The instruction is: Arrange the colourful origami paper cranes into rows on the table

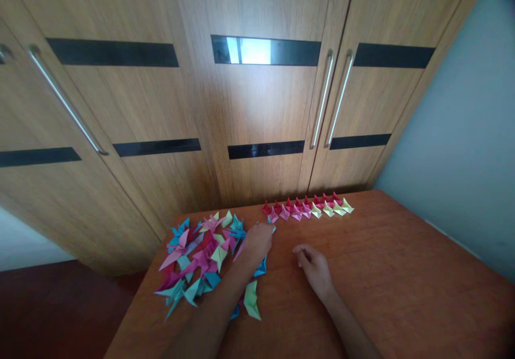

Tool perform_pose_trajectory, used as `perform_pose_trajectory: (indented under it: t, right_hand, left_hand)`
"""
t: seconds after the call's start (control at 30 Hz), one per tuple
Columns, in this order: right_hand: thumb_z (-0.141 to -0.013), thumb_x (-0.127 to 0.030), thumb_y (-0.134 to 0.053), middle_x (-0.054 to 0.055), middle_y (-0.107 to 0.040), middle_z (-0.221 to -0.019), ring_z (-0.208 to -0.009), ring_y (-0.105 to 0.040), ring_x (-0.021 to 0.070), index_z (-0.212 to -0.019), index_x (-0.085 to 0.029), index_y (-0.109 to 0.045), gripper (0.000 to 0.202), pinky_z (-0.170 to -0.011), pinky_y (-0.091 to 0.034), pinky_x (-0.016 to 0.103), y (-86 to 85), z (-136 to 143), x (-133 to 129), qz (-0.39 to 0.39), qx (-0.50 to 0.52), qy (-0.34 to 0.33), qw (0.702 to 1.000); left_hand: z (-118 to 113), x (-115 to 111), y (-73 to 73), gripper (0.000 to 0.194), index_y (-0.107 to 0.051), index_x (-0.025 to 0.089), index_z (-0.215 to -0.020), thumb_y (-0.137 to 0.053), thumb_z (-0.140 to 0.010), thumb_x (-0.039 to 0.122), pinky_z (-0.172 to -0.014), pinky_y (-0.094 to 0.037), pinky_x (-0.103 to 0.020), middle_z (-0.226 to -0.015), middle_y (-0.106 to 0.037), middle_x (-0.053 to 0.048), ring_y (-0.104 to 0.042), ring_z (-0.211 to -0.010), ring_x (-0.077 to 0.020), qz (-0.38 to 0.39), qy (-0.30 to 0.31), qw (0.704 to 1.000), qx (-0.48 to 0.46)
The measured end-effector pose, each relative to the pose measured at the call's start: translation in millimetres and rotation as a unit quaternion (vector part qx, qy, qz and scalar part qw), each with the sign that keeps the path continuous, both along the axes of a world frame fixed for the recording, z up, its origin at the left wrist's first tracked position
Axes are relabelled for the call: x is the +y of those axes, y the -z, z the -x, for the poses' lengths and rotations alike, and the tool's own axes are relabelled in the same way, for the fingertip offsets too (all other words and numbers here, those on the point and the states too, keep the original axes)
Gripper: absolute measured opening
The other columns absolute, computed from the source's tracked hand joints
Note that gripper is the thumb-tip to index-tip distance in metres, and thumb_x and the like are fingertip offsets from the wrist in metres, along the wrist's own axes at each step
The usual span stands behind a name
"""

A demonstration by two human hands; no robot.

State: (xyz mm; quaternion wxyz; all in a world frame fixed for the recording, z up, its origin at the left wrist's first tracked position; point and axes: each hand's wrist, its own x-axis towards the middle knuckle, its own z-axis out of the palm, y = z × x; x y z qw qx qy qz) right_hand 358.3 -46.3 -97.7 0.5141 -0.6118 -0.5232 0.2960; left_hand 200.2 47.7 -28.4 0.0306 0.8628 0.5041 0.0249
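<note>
My left hand reaches across the table, fingers closed on a light blue origami crane that shows only in part past the fingertips. The hand is just in front of the left end of two rows of folded paper cranes: red cranes behind, pink cranes and pale yellow cranes in front. Under and left of my left forearm lies a loose heap of cranes in pink, red, blue, teal and pale green. My right hand rests on the tabletop, its fingers loosely curled in with nothing visible in them.
The reddish-brown wooden table stands against a wooden wardrobe with long metal handles. A pale wall runs along the right side. One light green crane lies near my left forearm.
</note>
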Motion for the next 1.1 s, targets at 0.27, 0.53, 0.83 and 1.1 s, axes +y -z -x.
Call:
perform_pose_trajectory:
  t: [0.27,0.53,0.83,1.1]
  right_hand:
    - [-0.082,-0.039,-0.047,-0.002,-0.055,-0.056,-0.053,-0.053,0.0150,-0.079,-0.019,-0.064,0.026,-0.054,-0.041,0.023,-2.7,0.6,-1.2,-0.005,-0.010,-0.002,1.000]
    - [-0.082,-0.040,-0.047,-0.001,-0.056,-0.056,-0.054,-0.053,0.0151,-0.078,-0.019,-0.064,0.027,-0.054,-0.041,0.023,-4.4,1.1,-1.4,-0.008,-0.014,-0.005,1.000]
    - [-0.080,-0.041,-0.047,-0.001,-0.056,-0.054,-0.052,-0.054,0.0155,-0.076,-0.019,-0.064,0.028,-0.054,-0.041,0.024,-4.2,1.3,-0.7,-0.010,-0.021,0.003,1.000]
    - [-0.081,-0.042,-0.046,0.000,-0.059,-0.057,-0.054,-0.055,0.0163,-0.079,-0.019,-0.065,0.030,-0.056,-0.043,0.025,-2.6,0.9,-1.0,-0.001,-0.019,-0.003,1.000]
  left_hand:
    - [-2.4,2.3,2.1,0.027,-0.063,0.017,-0.100,-0.037,-0.091,0.015,-0.079,-0.050,-0.035,-0.096,-0.068,-0.014,-0.065,-0.093,-0.0243,0.011,-0.001,1.000,0.011]
    - [-0.9,1.9,3.4,0.028,-0.061,0.018,-0.101,-0.035,-0.093,0.020,-0.084,-0.048,-0.033,-0.099,-0.068,-0.012,-0.064,-0.096,-0.0217,0.024,0.004,1.000,-0.003]
    - [-1.8,2.2,1.2,0.026,-0.061,0.019,-0.101,-0.037,-0.092,0.020,-0.081,-0.048,-0.033,-0.100,-0.067,-0.012,-0.064,-0.096,-0.0227,0.030,0.003,0.999,-0.013]
    - [0.9,-1.1,-4.1,0.022,-0.062,0.022,-0.102,-0.042,-0.091,0.022,-0.083,-0.046,-0.030,-0.099,-0.068,-0.009,-0.064,-0.095,-0.0204,0.015,0.001,0.999,-0.033]
